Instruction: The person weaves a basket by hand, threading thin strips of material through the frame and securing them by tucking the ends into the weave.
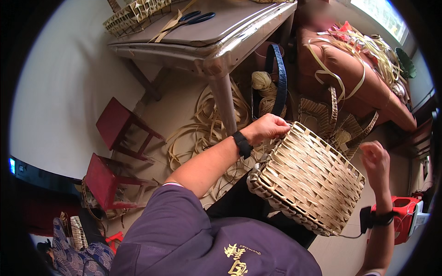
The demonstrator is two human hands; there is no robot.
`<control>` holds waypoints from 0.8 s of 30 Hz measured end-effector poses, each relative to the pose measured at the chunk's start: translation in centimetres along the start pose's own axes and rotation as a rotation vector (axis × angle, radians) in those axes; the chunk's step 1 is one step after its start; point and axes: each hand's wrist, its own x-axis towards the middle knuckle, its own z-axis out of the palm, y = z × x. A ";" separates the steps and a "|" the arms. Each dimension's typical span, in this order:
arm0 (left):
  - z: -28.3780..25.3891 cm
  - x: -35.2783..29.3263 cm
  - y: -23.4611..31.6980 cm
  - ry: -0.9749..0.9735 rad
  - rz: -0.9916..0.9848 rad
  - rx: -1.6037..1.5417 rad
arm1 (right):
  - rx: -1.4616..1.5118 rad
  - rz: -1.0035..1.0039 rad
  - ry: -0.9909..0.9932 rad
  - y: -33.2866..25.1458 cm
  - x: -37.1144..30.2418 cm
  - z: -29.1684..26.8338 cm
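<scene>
A woven bamboo basket [307, 179] rests on my lap, lying on its side with its bottom toward the upper right. My left hand [267, 128] grips the basket's upper corner, fingers curled over the weave. A black band sits on that wrist. My right hand [375, 158] hovers just past the basket's right edge, fingers loosely curled, apart from the weave; whether it pinches a thin strip I cannot tell. A black wrist device with a cable is strapped on the right forearm.
A metal table [216, 41] stands ahead with scissors [197, 18] and a woven piece [133, 14] on it. Loose bamboo strips [202, 129] lie coiled on the floor. Two red stools [115, 124] stand left. A brown sofa [359, 73] holds more strips. A red box [405, 216] sits right.
</scene>
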 end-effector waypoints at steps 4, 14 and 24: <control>0.7 0.1 0.2 0.086 0.126 0.122 | 0.088 -0.208 -0.246 -5.7 7.2 4.0; 1.5 0.4 0.3 0.127 0.106 0.135 | 0.117 -0.315 -0.880 -4.4 15.3 12.5; 2.0 1.4 -1.2 0.201 0.205 0.157 | 0.093 -0.092 -1.148 -5.6 16.7 13.0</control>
